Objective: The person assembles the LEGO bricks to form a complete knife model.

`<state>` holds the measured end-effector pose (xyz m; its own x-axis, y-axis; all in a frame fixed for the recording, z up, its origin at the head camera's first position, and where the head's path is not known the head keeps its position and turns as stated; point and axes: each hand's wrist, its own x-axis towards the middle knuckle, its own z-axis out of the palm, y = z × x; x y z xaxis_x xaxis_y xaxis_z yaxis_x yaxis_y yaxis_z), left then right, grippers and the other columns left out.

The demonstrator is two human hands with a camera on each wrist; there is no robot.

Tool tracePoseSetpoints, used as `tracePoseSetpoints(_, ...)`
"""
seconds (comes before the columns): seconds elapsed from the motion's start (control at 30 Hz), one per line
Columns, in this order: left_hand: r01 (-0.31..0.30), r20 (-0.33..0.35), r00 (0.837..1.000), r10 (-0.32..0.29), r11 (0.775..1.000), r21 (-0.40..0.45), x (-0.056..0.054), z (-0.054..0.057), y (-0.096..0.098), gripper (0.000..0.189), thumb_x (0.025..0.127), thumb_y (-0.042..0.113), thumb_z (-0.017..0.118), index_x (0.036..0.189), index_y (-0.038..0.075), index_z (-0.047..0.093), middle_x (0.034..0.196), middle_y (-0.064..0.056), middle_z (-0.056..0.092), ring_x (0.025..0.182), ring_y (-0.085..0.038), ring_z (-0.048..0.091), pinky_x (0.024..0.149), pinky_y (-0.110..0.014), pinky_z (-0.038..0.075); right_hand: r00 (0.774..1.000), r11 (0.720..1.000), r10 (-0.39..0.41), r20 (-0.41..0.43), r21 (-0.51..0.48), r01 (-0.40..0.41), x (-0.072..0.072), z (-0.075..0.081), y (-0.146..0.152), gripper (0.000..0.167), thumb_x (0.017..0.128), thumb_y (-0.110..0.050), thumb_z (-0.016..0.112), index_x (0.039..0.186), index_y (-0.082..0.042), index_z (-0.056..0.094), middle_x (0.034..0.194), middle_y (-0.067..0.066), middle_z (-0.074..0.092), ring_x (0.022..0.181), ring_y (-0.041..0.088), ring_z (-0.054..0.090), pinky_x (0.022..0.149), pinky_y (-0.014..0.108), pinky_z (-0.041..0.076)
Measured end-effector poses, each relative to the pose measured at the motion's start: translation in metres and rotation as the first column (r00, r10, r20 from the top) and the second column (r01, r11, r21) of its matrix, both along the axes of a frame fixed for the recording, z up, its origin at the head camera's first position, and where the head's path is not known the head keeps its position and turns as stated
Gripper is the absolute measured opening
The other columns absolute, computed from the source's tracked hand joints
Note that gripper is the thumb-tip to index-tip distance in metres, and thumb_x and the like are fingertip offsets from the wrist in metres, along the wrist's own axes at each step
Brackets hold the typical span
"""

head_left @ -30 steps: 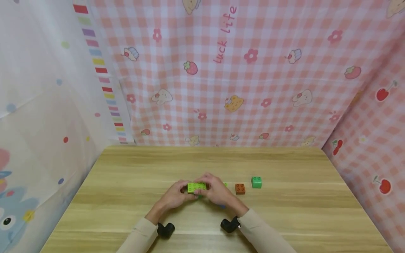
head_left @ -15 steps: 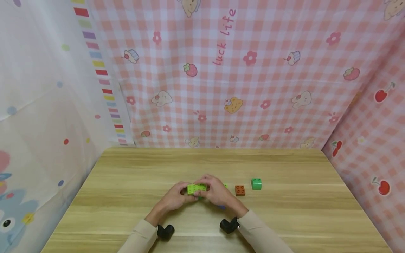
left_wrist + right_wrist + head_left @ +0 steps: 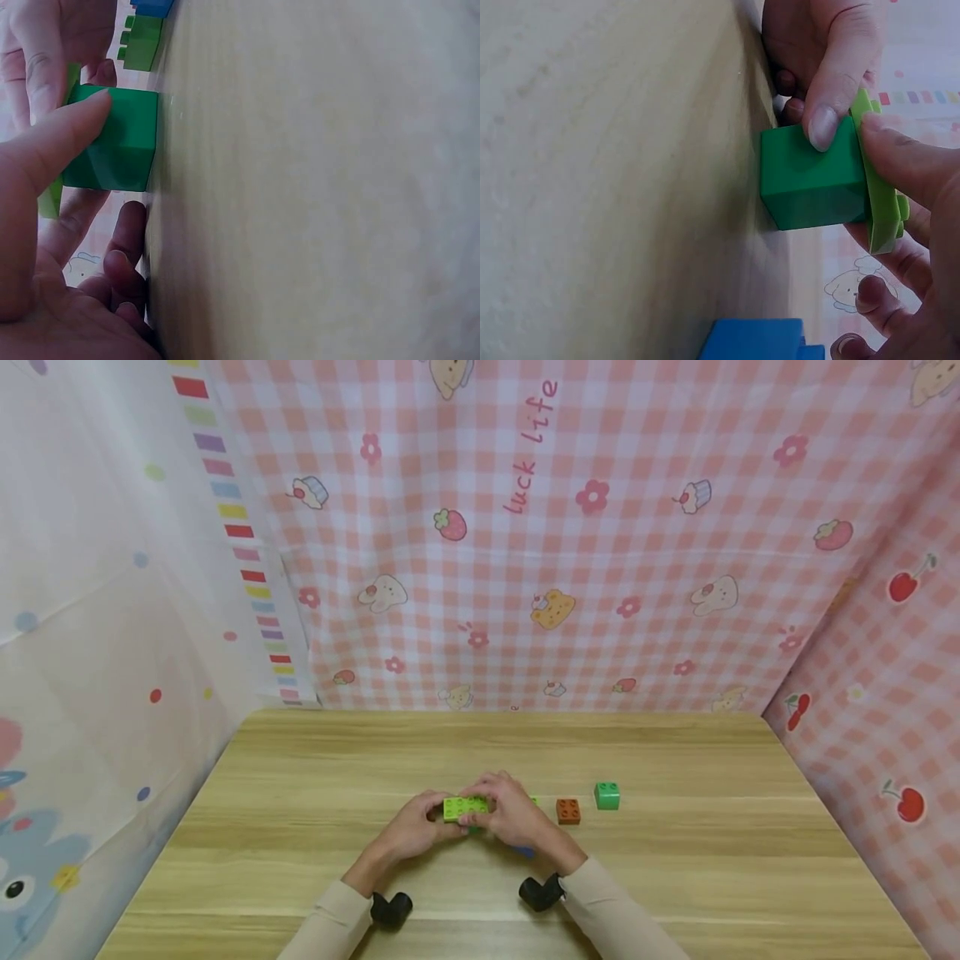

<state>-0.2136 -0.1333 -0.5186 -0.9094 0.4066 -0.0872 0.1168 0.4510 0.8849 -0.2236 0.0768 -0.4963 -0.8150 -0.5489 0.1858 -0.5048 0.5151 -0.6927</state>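
A thin lime-green building brick (image 3: 459,810) with studs sits on top of a dark green block (image 3: 810,176), which stands on the table. My left hand (image 3: 414,828) grips the green block, its thumb pressed flat against the near side in both wrist views. On the other side, my right hand (image 3: 516,814) pinches the lime-green brick, with the thumb on its studded face in the right wrist view. Whether the two pieces are fully pressed together cannot be told; they look flush.
Right of the hands lie a brown brick (image 3: 568,812) and a green brick (image 3: 607,796). A blue brick (image 3: 757,341) and another lime-green brick (image 3: 142,43) are partly hidden by the right hand in the head view. Patterned cloth (image 3: 555,560) hangs behind the wooden table (image 3: 337,747).
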Motion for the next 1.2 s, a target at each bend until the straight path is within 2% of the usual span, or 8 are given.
tracePoseSetpoints(0.13,0.004,-0.001,1.0,-0.004,1.0,0.0,-0.001,0.0,0.0,0.022,0.084,0.03,0.079,0.105,0.023,0.073,0.108,-0.002,0.061,0.099,-0.021,0.048,0.083,-0.037,0.038,1.0,1.0,-0.012,-0.017,0.029,0.012,0.0,-0.002,0.001,0.027,0.087,-0.027,0.077,0.111,-0.016,0.073,0.107,-0.004,0.066,0.094,0.013,0.049,0.088,0.039,0.035)
tracePoseSetpoints(0.33,0.017,-0.022,1.0,-0.017,1.0,0.005,-0.002,0.002,0.0,0.022,0.085,0.027,0.079,0.105,0.022,0.072,0.11,-0.001,0.062,0.101,-0.02,0.05,0.086,-0.039,0.039,1.0,0.998,-0.015,-0.025,0.058,0.016,0.001,0.001,0.0,0.028,0.089,-0.027,0.075,0.114,-0.015,0.072,0.114,-0.002,0.066,0.102,0.017,0.051,0.094,0.044,0.033)
tracePoseSetpoints(0.57,0.026,-0.04,0.999,-0.026,1.0,0.009,-0.002,0.001,0.001,0.021,0.085,0.024,0.079,0.105,0.021,0.073,0.109,0.0,0.063,0.103,-0.02,0.051,0.089,-0.042,0.039,0.999,0.997,-0.025,-0.024,0.069,0.027,0.002,0.001,-0.001,0.029,0.088,-0.027,0.075,0.114,-0.014,0.072,0.113,-0.001,0.066,0.101,0.016,0.05,0.095,0.044,0.034)
tracePoseSetpoints(0.73,0.02,-0.04,0.999,-0.021,1.0,-0.004,-0.001,-0.001,0.002,0.021,0.085,0.027,0.079,0.105,0.022,0.072,0.107,0.0,0.062,0.101,-0.019,0.049,0.087,-0.04,0.039,0.999,0.997,-0.034,0.0,0.063,0.034,0.005,0.002,-0.001,0.029,0.088,-0.026,0.075,0.114,-0.014,0.072,0.113,0.0,0.066,0.101,0.017,0.049,0.095,0.044,0.033)
tracePoseSetpoints(0.93,-0.01,-0.03,1.0,0.01,1.0,0.0,0.0,-0.001,0.003,0.025,0.085,0.027,0.079,0.107,0.02,0.072,0.107,-0.003,0.06,0.1,-0.02,0.05,0.086,-0.038,0.04,1.0,0.997,-0.016,0.021,0.074,0.015,0.006,0.003,0.0,0.032,0.09,-0.03,0.073,0.119,-0.016,0.07,0.116,-0.001,0.067,0.101,0.015,0.049,0.092,0.038,0.034)
tracePoseSetpoints(1.2,-0.006,-0.008,1.0,0.006,1.0,-0.012,0.001,0.001,0.002,0.03,0.085,0.03,0.078,0.113,0.023,0.071,0.111,-0.003,0.058,0.104,-0.02,0.051,0.091,-0.044,0.041,0.999,0.999,-0.03,0.028,0.045,0.029,0.014,0.011,0.006,0.044,0.093,-0.029,0.07,0.131,-0.008,0.062,0.132,0.008,0.06,0.122,0.025,0.049,0.102,0.049,0.04)
